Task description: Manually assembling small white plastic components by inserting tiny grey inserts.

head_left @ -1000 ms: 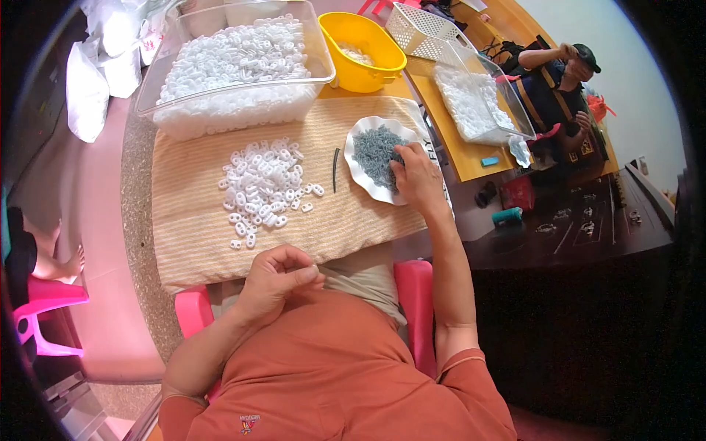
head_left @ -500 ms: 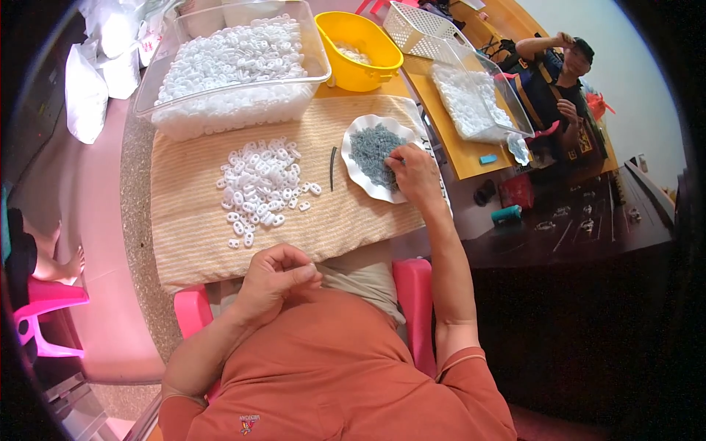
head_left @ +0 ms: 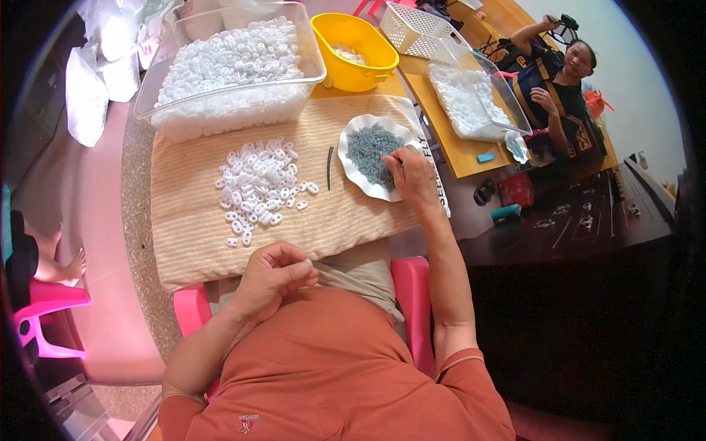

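Observation:
My right hand (head_left: 412, 175) reaches over a white scalloped plate (head_left: 353, 173) heaped with small grey pieces (head_left: 373, 147). Its thumb and fingers are pinched together at the heap; whatever they hold is too small to make out. Close to my body, my left hand (head_left: 278, 276) is curled with thumb against fingers, and what lies in that pinch is hidden. Beyond it, a pile of small white oval plastic pieces with two holes (head_left: 257, 180) rests on the striped cloth (head_left: 187, 242). A thin dark strip (head_left: 329, 168) lies between pile and plate.
A large clear bin (head_left: 220, 106) of white pieces and a yellow tub (head_left: 338, 70) stand at the back. Rightward are another clear bin (head_left: 471, 110), a white perforated basket (head_left: 419, 33) and a seated person (head_left: 559, 88). A pink stool (head_left: 51, 309) stands left.
My right hand stays at the plate, its pinch barely shifted among the grey pieces. My left hand keeps its place. The person at the right has raised an arm slightly.

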Action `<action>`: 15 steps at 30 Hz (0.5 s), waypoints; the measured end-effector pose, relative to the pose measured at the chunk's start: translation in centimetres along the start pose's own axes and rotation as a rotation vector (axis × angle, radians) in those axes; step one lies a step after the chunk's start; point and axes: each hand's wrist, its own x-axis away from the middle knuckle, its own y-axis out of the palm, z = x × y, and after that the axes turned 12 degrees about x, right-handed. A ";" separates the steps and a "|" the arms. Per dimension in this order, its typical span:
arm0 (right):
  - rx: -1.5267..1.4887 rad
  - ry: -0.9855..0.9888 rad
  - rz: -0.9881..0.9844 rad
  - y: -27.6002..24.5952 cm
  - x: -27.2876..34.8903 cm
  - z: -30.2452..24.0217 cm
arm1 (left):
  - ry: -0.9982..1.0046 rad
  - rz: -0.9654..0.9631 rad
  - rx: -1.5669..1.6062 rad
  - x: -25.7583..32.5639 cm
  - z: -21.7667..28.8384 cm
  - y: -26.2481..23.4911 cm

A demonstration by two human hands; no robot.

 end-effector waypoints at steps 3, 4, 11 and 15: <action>-0.004 -0.001 0.011 -0.2 0.1 -0.3 | 0.005 0.004 0.004 0.1 0.2 0.2; 0.001 -0.009 0.023 -0.2 0.2 -0.2 | 0.000 0.007 0.004 0.1 0.2 0.2; -0.006 -0.007 0.058 0.3 0.5 -0.2 | 0.013 0.008 0.039 0.3 0.1 0.2; -0.051 0.011 0.097 0.2 0.8 -0.3 | 0.016 -0.002 0.054 0.3 0.0 0.1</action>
